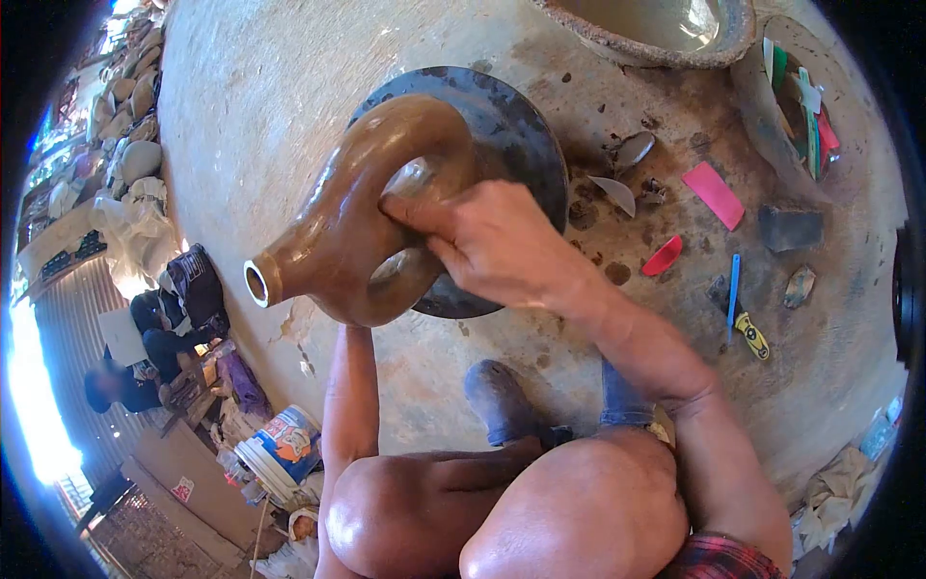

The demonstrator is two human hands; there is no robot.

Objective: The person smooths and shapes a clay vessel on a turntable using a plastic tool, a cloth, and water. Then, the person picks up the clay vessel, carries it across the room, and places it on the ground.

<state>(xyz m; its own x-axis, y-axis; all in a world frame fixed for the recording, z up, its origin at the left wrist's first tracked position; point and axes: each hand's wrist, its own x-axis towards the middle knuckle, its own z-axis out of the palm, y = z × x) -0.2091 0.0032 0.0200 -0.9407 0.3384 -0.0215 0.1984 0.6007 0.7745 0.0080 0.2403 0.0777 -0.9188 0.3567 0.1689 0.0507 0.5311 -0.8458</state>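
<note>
A glossy brown clay vessel (338, 207) with looped, tubular parts is tilted, its round open spout pointing to the lower left. My right hand (502, 246) is closed at the vessel's middle, thumb and finger against the clay between two openings. My left forearm rises beneath the vessel; the hand itself is hidden behind it. Behind the vessel and my right hand is a round dark wheel disc (526, 145), wet on top.
Right of the disc lie a pink strip (714, 195), a red scraper (663, 256), a dark block (791, 229), a blue stick (734, 289) and a yellow-handled tool (752, 338). A basin (637, 48) and tool container (772, 125) stand beyond. A person (159, 338) sits far left, near buckets (280, 449).
</note>
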